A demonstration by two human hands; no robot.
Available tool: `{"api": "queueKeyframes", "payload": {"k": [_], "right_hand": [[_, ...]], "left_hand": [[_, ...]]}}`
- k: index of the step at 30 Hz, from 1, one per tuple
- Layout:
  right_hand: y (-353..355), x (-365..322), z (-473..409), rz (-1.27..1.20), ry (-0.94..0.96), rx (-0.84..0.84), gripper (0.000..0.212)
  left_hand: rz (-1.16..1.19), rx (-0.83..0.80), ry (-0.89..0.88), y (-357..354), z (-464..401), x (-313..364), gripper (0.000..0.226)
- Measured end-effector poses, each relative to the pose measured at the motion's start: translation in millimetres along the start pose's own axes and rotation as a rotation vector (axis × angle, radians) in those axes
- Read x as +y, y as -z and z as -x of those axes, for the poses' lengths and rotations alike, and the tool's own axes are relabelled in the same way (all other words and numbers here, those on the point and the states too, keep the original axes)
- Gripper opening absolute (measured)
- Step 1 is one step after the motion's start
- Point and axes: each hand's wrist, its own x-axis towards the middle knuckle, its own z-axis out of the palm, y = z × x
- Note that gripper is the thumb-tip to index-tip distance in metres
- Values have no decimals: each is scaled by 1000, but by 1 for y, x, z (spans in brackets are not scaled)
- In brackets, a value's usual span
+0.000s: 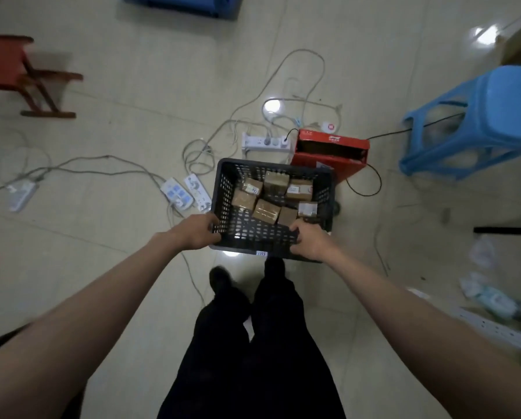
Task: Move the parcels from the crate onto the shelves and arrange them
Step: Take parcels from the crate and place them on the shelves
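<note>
A black perforated plastic crate (pixel 262 234) is in front of me above a tiled floor, holding several small brown cardboard parcels (pixel 265 210), some with white labels. My left hand (pixel 197 229) grips the crate's near rim at its left corner. My right hand (pixel 309 241) grips the same near rim toward the right corner, thumb inside. No shelves are clearly in view, apart from a grey metal rail (pixel 495 329) at the lower right.
Power strips (pixel 182 193) and tangled cables (pixel 253 116) lie on the floor left of and beyond the crate. A red cardboard box (pixel 331 152) stands just behind it. A blue plastic stool (pixel 476 122) is at the right, a red wooden stool (pixel 14 74) far left. My legs are below.
</note>
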Motion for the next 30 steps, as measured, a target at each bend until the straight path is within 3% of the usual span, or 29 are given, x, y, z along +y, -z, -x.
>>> {"api": "queueKeyframes", "payload": {"k": [12, 16, 23, 26, 30], "right_hand": [[-109, 35, -246, -609, -299, 57, 46], [-152, 50, -340, -787, -356, 39, 49], [-206, 59, -459, -842, -328, 50, 69], [-217, 57, -483, -877, -282, 92, 64], [-235, 52, -489, -926, -232, 138, 59]], "left_hand": [[308, -23, 52, -77, -264, -66, 56], [381, 31, 85, -110, -354, -87, 50], [466, 138, 190, -170, -467, -119, 59], [539, 193, 185, -184, -494, -124, 63], [587, 251, 210, -193, -499, -121, 52]]}}
